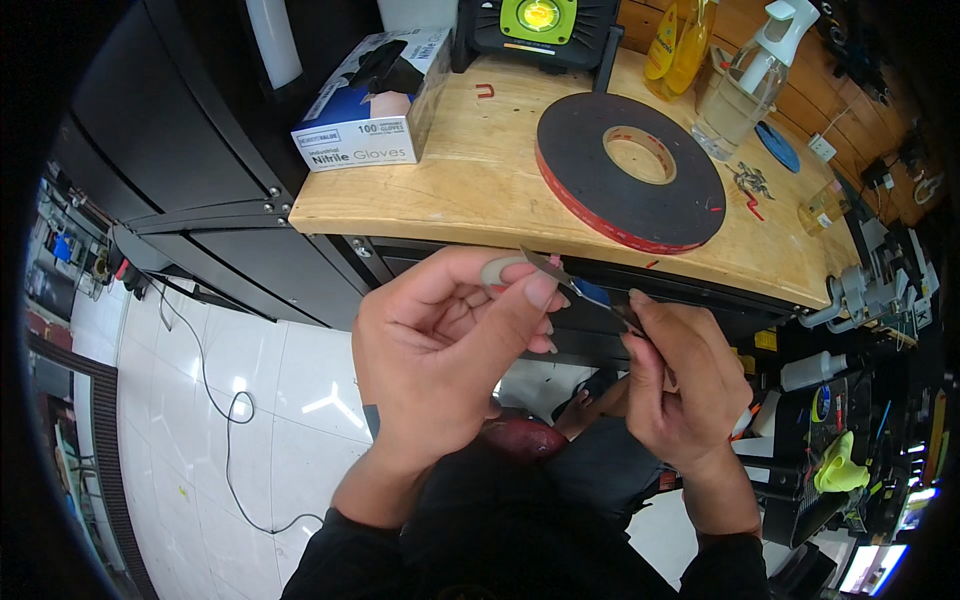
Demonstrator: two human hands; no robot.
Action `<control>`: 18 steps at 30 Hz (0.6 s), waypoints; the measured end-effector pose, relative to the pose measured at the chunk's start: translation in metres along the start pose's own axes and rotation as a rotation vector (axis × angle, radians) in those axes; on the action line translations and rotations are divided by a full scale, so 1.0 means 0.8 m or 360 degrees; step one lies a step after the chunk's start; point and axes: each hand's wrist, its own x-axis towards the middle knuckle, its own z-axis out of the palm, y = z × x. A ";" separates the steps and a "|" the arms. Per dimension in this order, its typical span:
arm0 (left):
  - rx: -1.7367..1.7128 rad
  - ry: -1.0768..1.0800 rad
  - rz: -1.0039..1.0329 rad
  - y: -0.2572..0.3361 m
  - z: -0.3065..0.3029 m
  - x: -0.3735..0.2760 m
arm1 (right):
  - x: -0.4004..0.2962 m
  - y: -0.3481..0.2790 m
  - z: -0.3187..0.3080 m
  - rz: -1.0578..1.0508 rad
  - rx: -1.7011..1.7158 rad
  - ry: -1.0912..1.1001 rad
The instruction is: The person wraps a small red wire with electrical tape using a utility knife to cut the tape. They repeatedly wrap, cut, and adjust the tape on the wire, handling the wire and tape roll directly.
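My left hand (450, 352) pinches a small, curved, greyish piece (493, 268) between thumb and fingers, just in front of the workbench edge. A bit of pink-red shows beside the fingertips; exactly what it belongs to is hard to tell. In my right hand (690, 382) is a slim knife (592, 291), gripped by its dark handle. Its pointed blade lies across the tip of my left thumb, close to the small piece. Beyond both hands, a big roll of black double-sided tape (570, 161) with a red liner lies flat on the wooden workbench (465, 195).
A nitrile glove box (375, 105), a lit work light (538, 22), a yellow liquid bottle (671, 52) and a spray bottle (742, 94) stand on the bench. Red scraps (486, 91) lie there too. A black cable (229, 442) crosses the tiled floor.
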 end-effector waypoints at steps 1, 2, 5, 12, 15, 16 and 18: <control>0.0013 0.0011 -0.0001 0.001 0.001 -0.001 | 0.001 -0.001 0.000 0.0010 -0.0009 -0.0009; 0.0009 0.0009 0.0017 0.000 0.000 -0.001 | 0.002 -0.002 0.000 0.0019 -0.0018 -0.0018; 0.0004 0.0012 0.0063 -0.002 -0.002 -0.002 | 0.003 -0.003 0.001 0.0018 -0.0022 -0.0023; -0.0070 -0.0038 0.0079 -0.007 -0.006 -0.003 | 0.003 -0.001 0.007 0.0017 -0.0039 0.0021; -0.0095 -0.0101 0.0074 -0.009 -0.011 -0.002 | 0.005 -0.002 0.008 0.0043 -0.0064 0.0010; -0.0091 -0.0109 0.0074 -0.009 -0.012 -0.002 | 0.005 -0.002 0.008 0.0042 -0.0070 0.0004; -0.0107 -0.0073 0.0070 -0.009 -0.011 -0.003 | 0.006 -0.003 0.009 0.0037 -0.0082 -0.0008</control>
